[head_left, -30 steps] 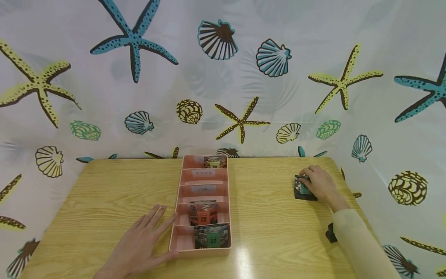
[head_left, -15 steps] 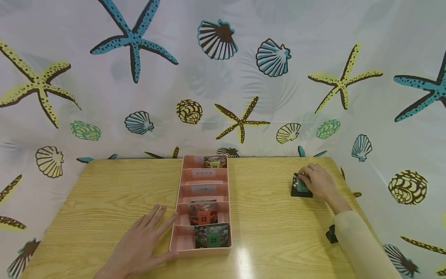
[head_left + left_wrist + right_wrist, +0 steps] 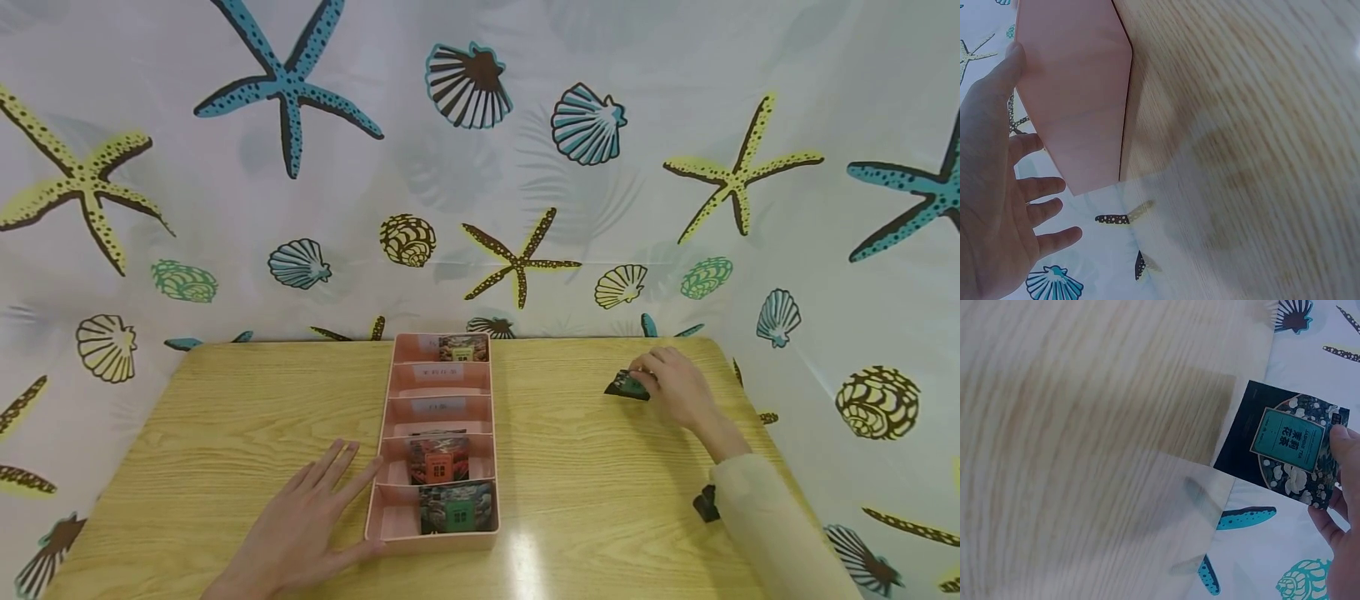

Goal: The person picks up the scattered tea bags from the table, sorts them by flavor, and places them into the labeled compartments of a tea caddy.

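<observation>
My right hand (image 3: 678, 387) pinches a dark tea sachet (image 3: 628, 385) by one edge, thumb on its front, over the right side of the table. In the right wrist view the tea sachet (image 3: 1288, 444) shows a teal label and white flowers, with "Jasmine" lettering. My left hand (image 3: 303, 517) lies beside the pink divided box (image 3: 431, 542), fingers spread, with fingertips and thumb at its left wall. The left wrist view shows the box's plain side (image 3: 1079, 94). A red-labelled sachet (image 3: 438, 462) and a green-labelled sachet (image 3: 457, 508) stand in the two nearest compartments.
A yellow-labelled sachet (image 3: 462, 348) stands in the farthest compartment. White paper labels (image 3: 439, 372) mark the compartments behind the red sachet. A small black object (image 3: 707, 504) shows beside the right sleeve. A curtain (image 3: 337, 208) with starfish and shells hangs behind the wooden table (image 3: 285, 392).
My right hand has moved slightly left and away with the tea sachet, which has tilted from showing its face to a slimmer, slanted outline. The left hand and box have stayed put.
</observation>
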### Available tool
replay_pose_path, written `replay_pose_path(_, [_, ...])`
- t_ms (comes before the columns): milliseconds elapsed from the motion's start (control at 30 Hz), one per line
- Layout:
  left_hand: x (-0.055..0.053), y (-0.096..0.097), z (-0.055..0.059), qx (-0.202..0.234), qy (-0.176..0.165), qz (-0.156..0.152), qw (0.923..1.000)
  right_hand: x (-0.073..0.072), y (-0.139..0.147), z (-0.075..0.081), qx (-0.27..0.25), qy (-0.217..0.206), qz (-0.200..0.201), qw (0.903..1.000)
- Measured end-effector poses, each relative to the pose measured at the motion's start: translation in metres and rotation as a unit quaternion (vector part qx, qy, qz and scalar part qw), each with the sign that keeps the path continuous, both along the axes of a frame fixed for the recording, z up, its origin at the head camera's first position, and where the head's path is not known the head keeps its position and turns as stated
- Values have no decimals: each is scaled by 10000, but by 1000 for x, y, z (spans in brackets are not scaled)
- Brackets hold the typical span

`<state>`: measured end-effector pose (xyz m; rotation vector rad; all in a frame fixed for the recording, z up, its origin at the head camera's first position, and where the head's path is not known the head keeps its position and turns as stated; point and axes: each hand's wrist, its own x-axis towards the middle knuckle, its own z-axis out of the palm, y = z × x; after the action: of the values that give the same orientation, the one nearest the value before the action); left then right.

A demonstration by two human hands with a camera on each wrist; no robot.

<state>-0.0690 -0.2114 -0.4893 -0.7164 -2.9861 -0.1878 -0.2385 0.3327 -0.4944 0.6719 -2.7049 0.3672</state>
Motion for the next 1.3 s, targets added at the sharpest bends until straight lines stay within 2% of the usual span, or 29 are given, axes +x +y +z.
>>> replay_pose_path(200, [0,0,0,60,-25,15,10000,0,-11,1,-61,15,-6,10000])
replay_pose_path(400, [0,0,0,48,-83,54,9999,-1,-21,0,-291,235,111,9992])
replay_pose_path(700, [1,1,1,59,-98,55,9999,-8,-41,3,-516,166,-32,9985])
replay_pose_path(1000, [2,2,3,100,-175,96,9998,-18,-70,6,-771,417,236,9959])
replay_pose_path(1300, [1,1,0,54,-107,72,9999,-23,-99,13,-951,643,585,9917])
